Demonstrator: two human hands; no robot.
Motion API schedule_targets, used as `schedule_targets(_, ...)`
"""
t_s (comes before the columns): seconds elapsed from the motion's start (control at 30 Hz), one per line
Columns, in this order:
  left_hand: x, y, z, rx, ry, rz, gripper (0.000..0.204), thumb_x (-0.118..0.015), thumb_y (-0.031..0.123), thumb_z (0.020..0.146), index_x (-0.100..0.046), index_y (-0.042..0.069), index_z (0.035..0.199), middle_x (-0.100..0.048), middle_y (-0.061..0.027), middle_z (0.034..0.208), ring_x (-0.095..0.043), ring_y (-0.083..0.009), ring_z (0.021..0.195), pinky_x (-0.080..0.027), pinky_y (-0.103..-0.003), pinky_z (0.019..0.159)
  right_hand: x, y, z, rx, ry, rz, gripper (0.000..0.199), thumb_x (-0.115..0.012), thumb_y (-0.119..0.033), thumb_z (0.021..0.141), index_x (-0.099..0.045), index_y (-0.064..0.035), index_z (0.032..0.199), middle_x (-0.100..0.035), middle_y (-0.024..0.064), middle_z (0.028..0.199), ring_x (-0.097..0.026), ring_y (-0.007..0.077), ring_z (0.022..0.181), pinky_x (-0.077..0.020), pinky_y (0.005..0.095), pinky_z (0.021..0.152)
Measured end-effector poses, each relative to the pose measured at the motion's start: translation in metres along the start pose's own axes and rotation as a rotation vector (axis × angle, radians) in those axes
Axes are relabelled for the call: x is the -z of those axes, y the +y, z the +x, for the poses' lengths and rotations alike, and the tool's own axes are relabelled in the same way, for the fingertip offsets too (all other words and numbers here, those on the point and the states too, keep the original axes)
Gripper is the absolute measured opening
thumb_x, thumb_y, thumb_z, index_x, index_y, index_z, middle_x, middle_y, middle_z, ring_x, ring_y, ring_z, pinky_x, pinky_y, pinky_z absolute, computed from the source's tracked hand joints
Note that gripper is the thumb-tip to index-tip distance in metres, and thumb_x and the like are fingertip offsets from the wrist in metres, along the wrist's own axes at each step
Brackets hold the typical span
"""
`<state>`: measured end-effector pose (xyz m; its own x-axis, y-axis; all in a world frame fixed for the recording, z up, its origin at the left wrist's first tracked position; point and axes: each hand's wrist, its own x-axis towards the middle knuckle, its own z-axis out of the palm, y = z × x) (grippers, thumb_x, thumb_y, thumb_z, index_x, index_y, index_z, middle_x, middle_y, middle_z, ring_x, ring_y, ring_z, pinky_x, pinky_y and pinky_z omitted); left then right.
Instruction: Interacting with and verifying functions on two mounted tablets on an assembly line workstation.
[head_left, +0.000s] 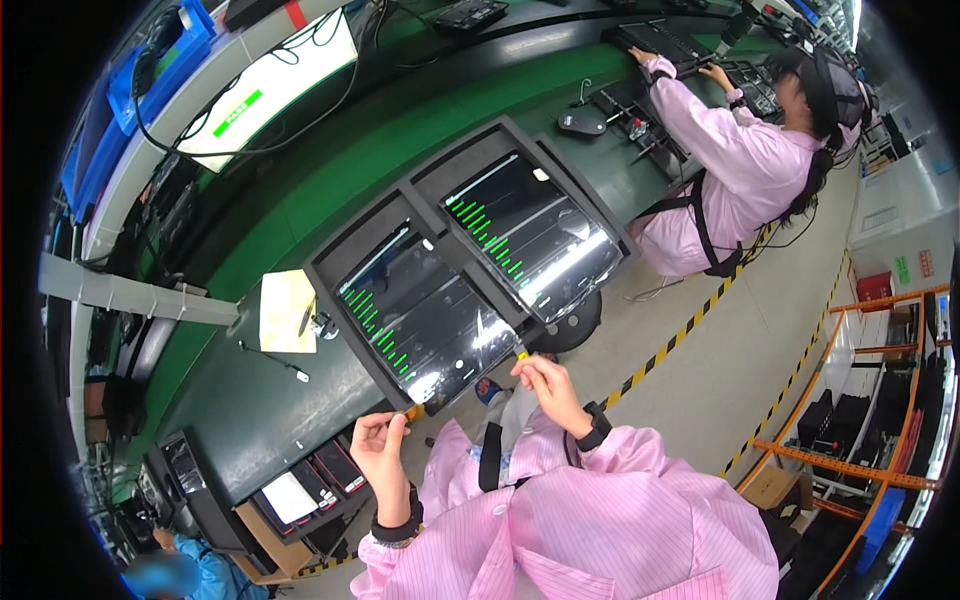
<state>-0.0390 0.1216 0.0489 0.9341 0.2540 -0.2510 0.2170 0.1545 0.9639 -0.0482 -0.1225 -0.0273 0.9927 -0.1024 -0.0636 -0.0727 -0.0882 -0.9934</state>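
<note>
Two dark tablet-like screens with rows of green lines lie side by side in a black tray; the left screen (425,310) is nearest my hands, and the right screen (530,235) sits beyond it. My left hand (380,450) is closed at the near left corner of the left screen, its fingertips on a small yellow tab (414,411). At that screen's near right corner my right hand (550,388) pinches another yellow tab (521,353). Clear, shiny film seems to run along this near edge, though glare hides where it ends.
The black tray (405,192) rests on a green bench. Left of it are a yellow sheet (287,310) and a short cable (275,360). A mouse (581,122) and a co-worker in pink (730,160) are at the right. An orange-framed rack (850,455) stands behind.
</note>
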Motion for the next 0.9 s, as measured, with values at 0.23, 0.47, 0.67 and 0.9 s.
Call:
schedule_targets(0.23, -0.006, -0.001, -0.008, 0.018, -0.036, -0.004, 0.016, -0.066, -0.003, 0.079, -0.055, -0.001, 0.090, -0.061, -0.0070, 0.082, -0.056, -0.0107, 0.068, -0.044, -0.021, 0.063, -0.005, 0.007, 0.011, 0.017, -0.031, 0.048, 0.015, -0.046, -0.005, 0.091, -0.059, 0.0011, 0.088, -0.053, 0.0034, 0.069, -0.049, 0.0096, 0.061, -0.0416, 0.0238, 0.057)
schedule_targets(0.47, -0.005, 0.000, -0.014, 0.019, -0.019, 0.028, 0.016, -0.066, -0.003, 0.079, -0.054, -0.001, 0.090, -0.061, -0.0069, 0.081, -0.056, -0.0102, 0.068, -0.043, -0.020, 0.062, 0.000, 0.008, 0.004, 0.043, -0.062, 0.060, 0.014, -0.045, -0.002, 0.090, -0.059, 0.0013, 0.088, -0.053, 0.0045, 0.071, -0.051, 0.0104, 0.063, -0.0429, 0.0241, 0.059)
schedule_targets(0.67, -0.007, -0.004, -0.014, 0.015, -0.035, 0.035, 0.016, -0.066, -0.003, 0.079, -0.054, -0.001, 0.090, -0.061, -0.0064, 0.081, -0.055, -0.0095, 0.068, -0.043, -0.020, 0.062, 0.000, 0.008, 0.008, 0.048, -0.065, 0.089, 0.014, -0.045, -0.001, 0.089, -0.059, 0.0014, 0.086, -0.052, 0.0042, 0.071, -0.051, 0.0098, 0.063, -0.0422, 0.0238, 0.058)
schedule_targets(0.9, -0.016, 0.000, -0.015, 0.026, -0.078, 0.063, 0.019, -0.064, -0.002, 0.080, -0.054, -0.001, 0.097, -0.061, -0.0057, 0.085, -0.056, -0.0090, 0.072, -0.043, -0.020, 0.064, 0.002, 0.014, 0.009, 0.042, -0.096, 0.105, 0.014, -0.045, 0.000, 0.089, -0.058, 0.0014, 0.086, -0.052, 0.0036, 0.070, -0.050, 0.0093, 0.062, -0.0416, 0.0236, 0.057)
